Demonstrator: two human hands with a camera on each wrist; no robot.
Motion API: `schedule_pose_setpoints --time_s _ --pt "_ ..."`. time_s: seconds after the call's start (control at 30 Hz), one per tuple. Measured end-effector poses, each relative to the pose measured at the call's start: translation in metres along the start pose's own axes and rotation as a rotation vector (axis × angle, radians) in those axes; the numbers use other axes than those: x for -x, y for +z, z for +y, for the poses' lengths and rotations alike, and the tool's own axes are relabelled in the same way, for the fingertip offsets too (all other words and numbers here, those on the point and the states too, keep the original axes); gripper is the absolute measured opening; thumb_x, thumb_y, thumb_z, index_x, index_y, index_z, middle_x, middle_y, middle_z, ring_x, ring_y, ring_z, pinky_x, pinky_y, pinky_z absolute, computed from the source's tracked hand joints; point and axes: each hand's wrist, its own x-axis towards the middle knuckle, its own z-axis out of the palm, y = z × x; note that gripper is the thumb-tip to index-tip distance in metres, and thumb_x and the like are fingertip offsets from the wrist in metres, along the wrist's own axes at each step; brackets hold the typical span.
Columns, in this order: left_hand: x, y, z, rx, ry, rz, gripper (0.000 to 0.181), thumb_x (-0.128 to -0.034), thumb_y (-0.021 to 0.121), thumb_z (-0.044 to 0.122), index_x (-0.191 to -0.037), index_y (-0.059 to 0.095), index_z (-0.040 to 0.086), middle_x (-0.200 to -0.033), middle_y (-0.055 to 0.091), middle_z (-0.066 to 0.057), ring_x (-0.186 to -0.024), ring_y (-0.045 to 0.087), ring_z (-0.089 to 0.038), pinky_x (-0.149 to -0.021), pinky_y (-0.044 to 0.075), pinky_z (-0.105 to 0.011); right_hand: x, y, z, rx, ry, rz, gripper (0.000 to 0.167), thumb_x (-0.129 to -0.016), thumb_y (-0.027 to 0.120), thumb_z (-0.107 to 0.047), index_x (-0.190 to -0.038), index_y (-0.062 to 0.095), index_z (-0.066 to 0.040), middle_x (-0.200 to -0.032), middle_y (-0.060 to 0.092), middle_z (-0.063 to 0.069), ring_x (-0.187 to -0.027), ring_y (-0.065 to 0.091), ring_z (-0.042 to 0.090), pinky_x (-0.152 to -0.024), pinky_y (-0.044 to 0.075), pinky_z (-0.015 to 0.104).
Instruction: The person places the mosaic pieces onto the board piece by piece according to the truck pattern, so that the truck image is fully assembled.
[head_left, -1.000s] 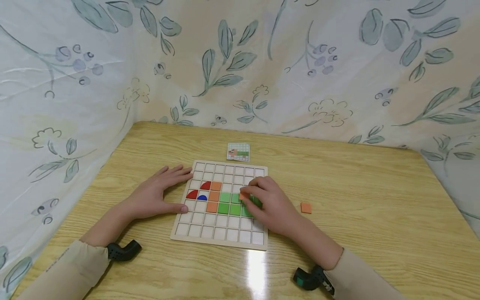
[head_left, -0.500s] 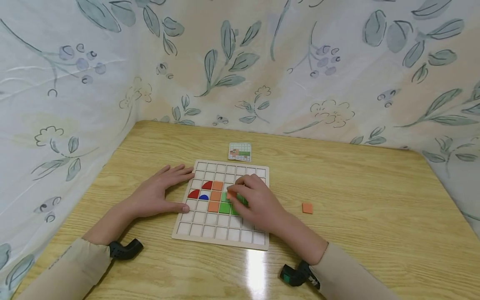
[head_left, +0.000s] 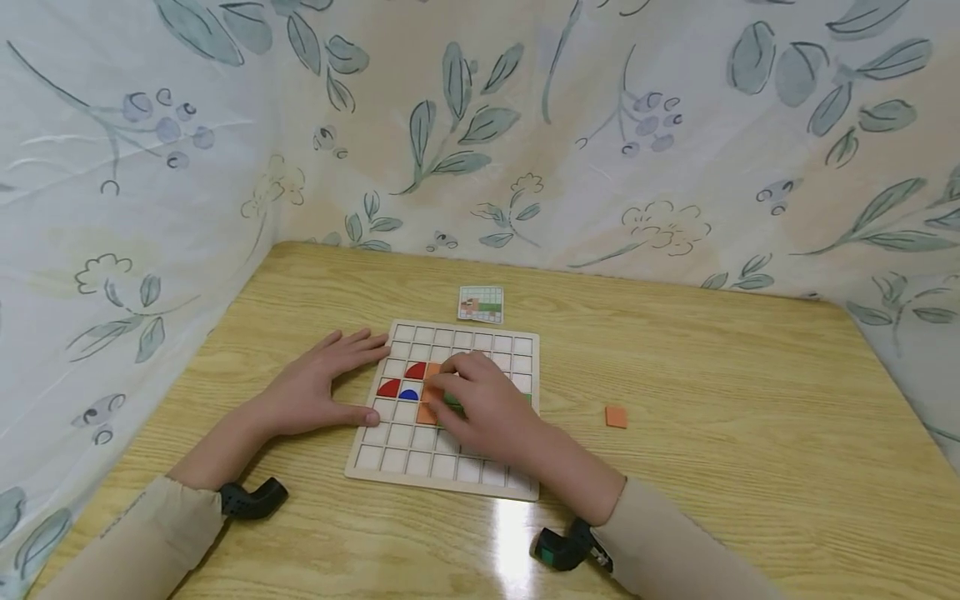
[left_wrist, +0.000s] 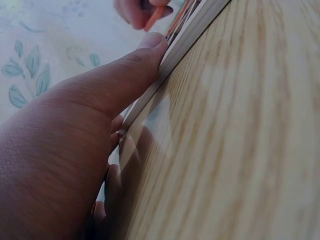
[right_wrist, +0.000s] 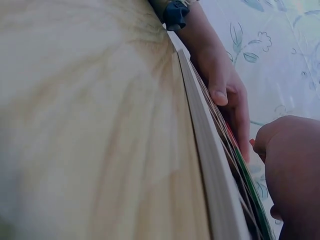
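A wooden grid board lies on the table, its cells partly filled with coloured pieces. Spread along its left edge, my left hand touches the frame with thumb and fingertips. Above the board, my right hand pinches a small orange square tile, clearest in the left wrist view. Two red quarter-circle pieces and a blue half-circle piece sit in cells just left of the right fingertips. Beside them runs a column of orange tiles, partly covered. Green tiles are mostly hidden beneath the right hand.
One loose orange tile lies on the table right of the board. A small printed card with a coloured grid picture lies behind it. A leaf-patterned cloth hangs around the back and sides.
My right hand has moved left across the board with the orange tile, from over the green tiles to the orange column. The left hand keeps its place at the board's edge.
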Motion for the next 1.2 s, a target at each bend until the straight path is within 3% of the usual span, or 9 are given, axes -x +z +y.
schedule_pose_setpoints --time_s 0.2,0.5,1.2 --pt "0.001 0.0 -0.002 0.002 0.005 0.004 0.1 -0.0854 0.085 0.069 -0.167 0.05 0.022 -0.175 0.04 0.004 -0.165 0.027 -0.029 -0.136 0.009 -0.053 -0.01 0.007 -0.01 -0.016 -0.009 -0.016 0.014 -0.104 0.076 -0.02 -0.113 0.083 -0.013 -0.111 0.069 -0.001 -0.1 0.061 0.019 -0.091 0.054 0.033" --pt "0.0 -0.001 0.0 0.002 0.005 -0.001 0.101 -0.0857 0.084 0.07 -0.167 0.049 0.022 -0.175 0.039 0.004 -0.165 0.026 -0.03 -0.136 0.009 -0.053 -0.017 0.016 -0.019 0.029 0.003 -0.108 0.013 -0.104 0.075 -0.024 -0.113 0.081 -0.016 -0.113 0.068 -0.002 -0.103 0.062 0.019 -0.092 0.052 0.036" --pt "0.001 -0.001 0.001 0.011 -0.008 -0.008 0.101 -0.0856 0.084 0.071 -0.167 0.049 0.022 -0.175 0.038 0.006 -0.166 0.025 -0.027 -0.137 0.009 -0.053 -0.014 0.019 -0.02 0.049 0.008 -0.135 0.013 -0.106 0.074 -0.027 -0.114 0.081 -0.019 -0.112 0.067 -0.004 -0.11 0.061 0.019 -0.094 0.05 0.038"
